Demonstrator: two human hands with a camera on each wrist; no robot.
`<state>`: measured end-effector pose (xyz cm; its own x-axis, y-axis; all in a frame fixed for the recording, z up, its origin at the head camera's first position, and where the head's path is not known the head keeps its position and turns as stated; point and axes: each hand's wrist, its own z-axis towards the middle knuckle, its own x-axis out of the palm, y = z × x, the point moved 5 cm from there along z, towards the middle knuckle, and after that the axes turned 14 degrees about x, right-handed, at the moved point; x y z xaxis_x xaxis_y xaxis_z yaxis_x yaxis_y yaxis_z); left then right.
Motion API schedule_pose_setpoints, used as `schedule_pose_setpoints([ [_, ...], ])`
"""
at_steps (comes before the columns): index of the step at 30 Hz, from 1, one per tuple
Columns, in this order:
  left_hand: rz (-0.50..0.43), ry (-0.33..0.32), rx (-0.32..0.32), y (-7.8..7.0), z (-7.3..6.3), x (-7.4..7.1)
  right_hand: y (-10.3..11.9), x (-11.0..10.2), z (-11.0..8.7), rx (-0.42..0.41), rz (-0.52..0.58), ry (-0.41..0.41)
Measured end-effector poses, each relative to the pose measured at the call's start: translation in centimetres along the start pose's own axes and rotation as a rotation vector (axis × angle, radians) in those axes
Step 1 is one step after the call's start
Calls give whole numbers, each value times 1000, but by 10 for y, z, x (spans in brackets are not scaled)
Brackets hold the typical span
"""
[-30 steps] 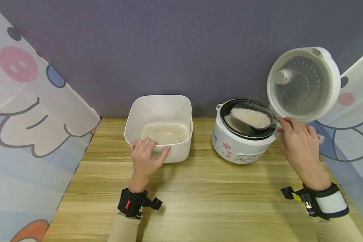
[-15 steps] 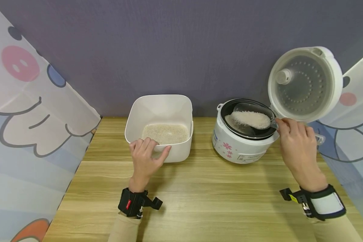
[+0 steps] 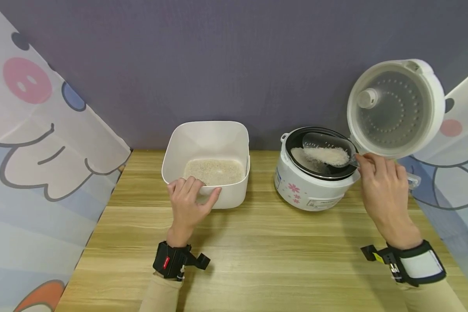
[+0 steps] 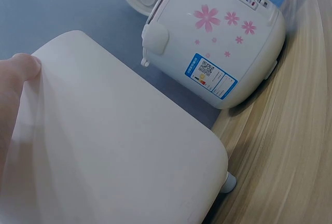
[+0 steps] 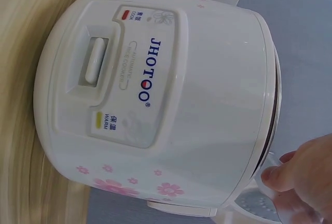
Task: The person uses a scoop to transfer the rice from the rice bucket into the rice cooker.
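My right hand (image 3: 385,195) holds a clear scoop (image 3: 313,141) by its handle, tipped over the open rice cooker (image 3: 316,190). White rice (image 3: 329,156) lies in the scoop, with more rice (image 3: 302,158) below it in the dark inner pot (image 3: 327,175). In the right wrist view, the thumb and fingers (image 5: 282,177) pinch the handle beside the cooker's rim. At left, my left hand (image 3: 189,208) grips the near rim of a white rice bin (image 3: 226,197), fingers over the edge and thumb on the outer wall. Rice (image 3: 214,171) covers the bin's floor.
The cooker's lid (image 3: 394,108) stands raised at the back right, close behind my right hand. A grey wall (image 3: 234,65) rises behind the wooden table (image 3: 257,260). Cartoon-printed sheets (image 3: 43,151) flank both sides.
Rice has slid off the scoop into the pot, so the scoop's load is smaller and its front shows bare. The right hand has tilted the scoop slightly; the left hand stays on the bin.
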<state>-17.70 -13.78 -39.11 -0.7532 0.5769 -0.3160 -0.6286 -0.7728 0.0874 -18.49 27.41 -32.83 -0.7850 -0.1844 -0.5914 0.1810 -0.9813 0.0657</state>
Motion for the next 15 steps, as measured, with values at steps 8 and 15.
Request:
schedule_pose_setpoints([
  [8, -7, 5, -6, 0, 1, 0, 0, 1, -3, 7, 27, -22],
  [15, -3, 10, -11, 0, 0, 0, 3, 0, -7, 28, 52, -103],
])
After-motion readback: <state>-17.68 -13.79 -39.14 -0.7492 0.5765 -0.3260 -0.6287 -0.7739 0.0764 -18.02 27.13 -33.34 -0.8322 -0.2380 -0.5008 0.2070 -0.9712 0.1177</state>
